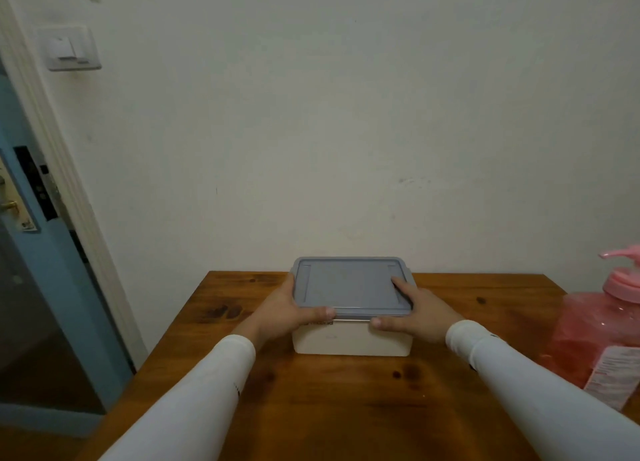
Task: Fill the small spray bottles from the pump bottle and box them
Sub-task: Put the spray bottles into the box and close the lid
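Clasping the lid [349,286] at its 2 short ends, the left hand [289,310] and right hand [417,310] form the grip, thumbs set on the near rim. The box [353,339] is judged light, rigid and smooth-sided, best held at the lid's edges. A grey lid over a cream body is seen mid-tabletop [311,408]; the pink pump bottle [602,325] stands well right.

box [351,339] on table [311,408] centre against wall [346,114], lid [349,286] on it, pump bottle [602,325] at right, door [38,253] left
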A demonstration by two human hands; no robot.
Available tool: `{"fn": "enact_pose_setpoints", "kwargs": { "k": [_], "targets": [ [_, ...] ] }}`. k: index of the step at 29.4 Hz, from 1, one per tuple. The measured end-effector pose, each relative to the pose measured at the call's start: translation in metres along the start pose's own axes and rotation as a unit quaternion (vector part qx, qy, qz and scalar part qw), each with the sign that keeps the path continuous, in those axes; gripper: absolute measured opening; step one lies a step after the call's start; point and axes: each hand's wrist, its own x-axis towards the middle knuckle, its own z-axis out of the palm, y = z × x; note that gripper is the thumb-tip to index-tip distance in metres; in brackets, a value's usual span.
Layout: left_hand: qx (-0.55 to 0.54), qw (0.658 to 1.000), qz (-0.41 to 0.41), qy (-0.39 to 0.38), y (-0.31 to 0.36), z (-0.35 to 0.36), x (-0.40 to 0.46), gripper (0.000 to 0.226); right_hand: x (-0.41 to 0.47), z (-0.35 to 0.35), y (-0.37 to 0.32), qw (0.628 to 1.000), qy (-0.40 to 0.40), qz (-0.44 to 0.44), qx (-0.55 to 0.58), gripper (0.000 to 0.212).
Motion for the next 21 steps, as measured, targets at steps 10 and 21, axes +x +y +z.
{"fn": "enact_pose_setpoints", "kwargs": {
  "k": [10, 21],
  "targets": [
    [-0.001, 1.000, -0.003, 0.003, -0.008, -0.007, 0.056, 0.089, 0.051, -0.010, 0.002, 1.000, 0.001, -0.014, 0.019, 0.122],
    [-0.018, 1.000, -0.004, 0.007, -0.018, -0.011, 0.100, 0.091, 0.085, -0.017, 0.003, 0.999, 0.016, -0.025, 0.021, 0.112]
  ]
}}
